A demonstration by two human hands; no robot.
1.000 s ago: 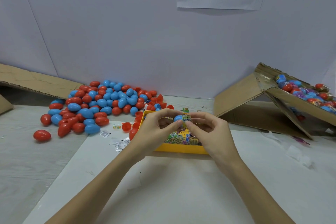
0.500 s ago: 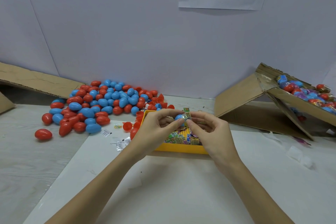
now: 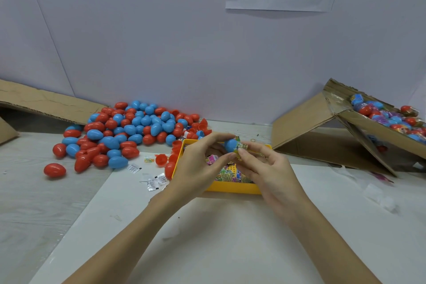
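While the blue egg [image 3: 230,145] is gripped between the thumb and curled fingers of the left hand [image 3: 200,168], just above the far part of the yellow tray [image 3: 232,188], a printed wrapper [image 3: 241,146] at its right end is pinched by the right hand [image 3: 269,173]. A heap of red and blue eggs [image 3: 129,129] is seen to the far left of the tray, and a tipped cardboard box [image 3: 322,136] to the far right.
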